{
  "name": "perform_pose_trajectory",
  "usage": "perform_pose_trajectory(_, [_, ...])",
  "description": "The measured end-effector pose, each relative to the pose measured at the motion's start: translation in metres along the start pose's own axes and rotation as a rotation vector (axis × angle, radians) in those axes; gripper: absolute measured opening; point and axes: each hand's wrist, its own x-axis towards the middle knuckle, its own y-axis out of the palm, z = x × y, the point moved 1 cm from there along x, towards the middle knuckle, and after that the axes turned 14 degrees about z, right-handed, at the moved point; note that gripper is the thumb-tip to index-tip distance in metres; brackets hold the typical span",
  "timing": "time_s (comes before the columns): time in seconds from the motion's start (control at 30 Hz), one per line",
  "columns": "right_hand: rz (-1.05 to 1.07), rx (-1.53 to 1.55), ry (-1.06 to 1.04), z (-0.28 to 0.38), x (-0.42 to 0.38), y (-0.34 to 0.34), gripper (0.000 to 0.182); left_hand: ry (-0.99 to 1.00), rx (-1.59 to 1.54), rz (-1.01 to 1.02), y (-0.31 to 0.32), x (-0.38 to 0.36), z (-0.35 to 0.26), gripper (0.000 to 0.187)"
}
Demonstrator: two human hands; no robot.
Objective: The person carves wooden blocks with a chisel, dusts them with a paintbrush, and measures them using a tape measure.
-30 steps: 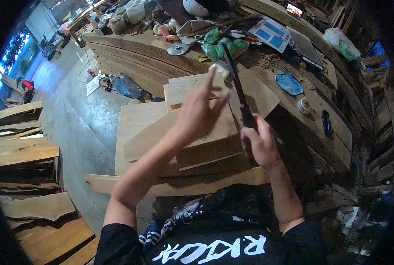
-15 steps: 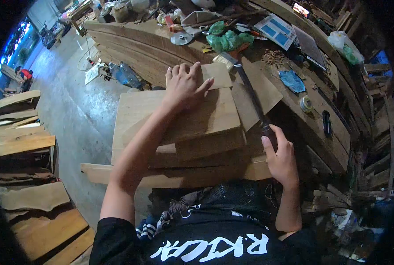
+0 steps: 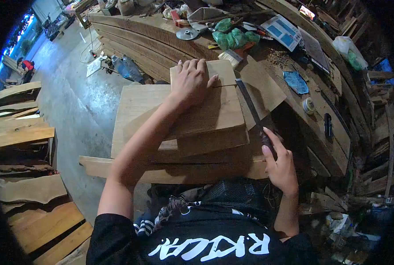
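Observation:
My left hand (image 3: 191,81) rests on a small thin wooden board (image 3: 223,73), its fingers bent over the far edge and its thumb spread on top. That board lies across the back of a thick wooden block (image 3: 210,112). My right hand (image 3: 280,163) is closed around the dark handle of a long, flat, file-like tool (image 3: 250,104). The tool slants up and left, with its bright tip beside the board's right corner. Just beyond the tip is a paintbrush (image 3: 231,57) with pale bristles. The fingertips of my left hand are partly hidden.
Green plastic bags (image 3: 234,39), a metal disc (image 3: 187,34), a blue sheet (image 3: 295,82) and a roll of tape (image 3: 308,105) lie on the cluttered bench. Stacked planks (image 3: 31,190) stand at left. A person (image 3: 27,66) in red is far off.
The tool's tip has drawn back from the brush towards me and now sits lower, by the board's corner. My left hand stays on the board; the view has shifted slightly.

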Motion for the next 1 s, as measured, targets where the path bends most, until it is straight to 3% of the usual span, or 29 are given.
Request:
perform_pose_trajectory(0.2, [0.007, -0.044, -0.017, 0.012, 0.003, 0.003, 0.044, -0.052, 0.06, 0.082, -0.006, 0.002, -0.006, 0.069])
perform_pose_trajectory(0.73, [-0.021, -0.182, -0.041, 0.034, 0.07, 0.007, 0.046, -0.072, 0.096, 0.049, -0.003, 0.002, -0.005, 0.072])
perform_pose_trajectory(1.0, [-0.023, -0.228, -0.02, 0.026, 0.035, 0.014, 0.047, -0.067, 0.086, 0.023, -0.001, 0.001, -0.003, 0.072])
